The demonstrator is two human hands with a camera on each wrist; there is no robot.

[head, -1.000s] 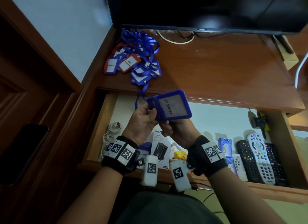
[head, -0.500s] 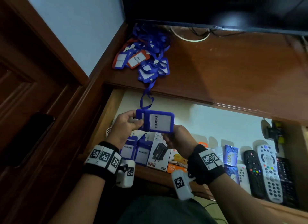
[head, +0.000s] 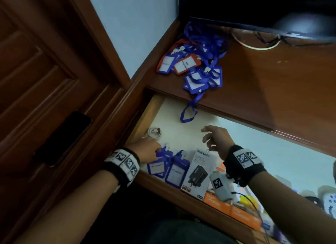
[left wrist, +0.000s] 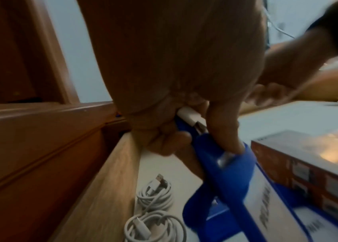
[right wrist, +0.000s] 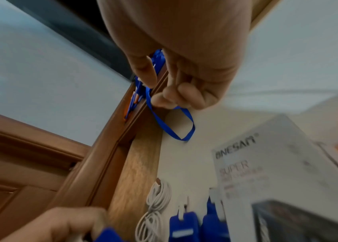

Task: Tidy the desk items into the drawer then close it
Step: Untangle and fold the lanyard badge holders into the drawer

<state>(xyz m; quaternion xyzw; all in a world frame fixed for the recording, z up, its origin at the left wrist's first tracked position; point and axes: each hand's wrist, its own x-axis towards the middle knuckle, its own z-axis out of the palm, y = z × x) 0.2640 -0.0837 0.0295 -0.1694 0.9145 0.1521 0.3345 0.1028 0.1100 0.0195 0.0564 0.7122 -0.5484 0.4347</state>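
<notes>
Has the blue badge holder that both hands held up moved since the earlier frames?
Yes. The blue badge holder has gone down from the desk edge into the drawer's front-left corner; only the left hand grips it.

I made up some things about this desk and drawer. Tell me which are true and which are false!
1. The drawer is open. True.
2. The left hand holds a blue badge holder. True.
3. The right hand holds a remote. False: it holds nothing, its fingers hanging loosely above the drawer.
4. All the lanyards are already in the drawer. False: a pile of them lies on the desk top.
5. White cables lie coiled by the drawer's left wall. True.
</notes>
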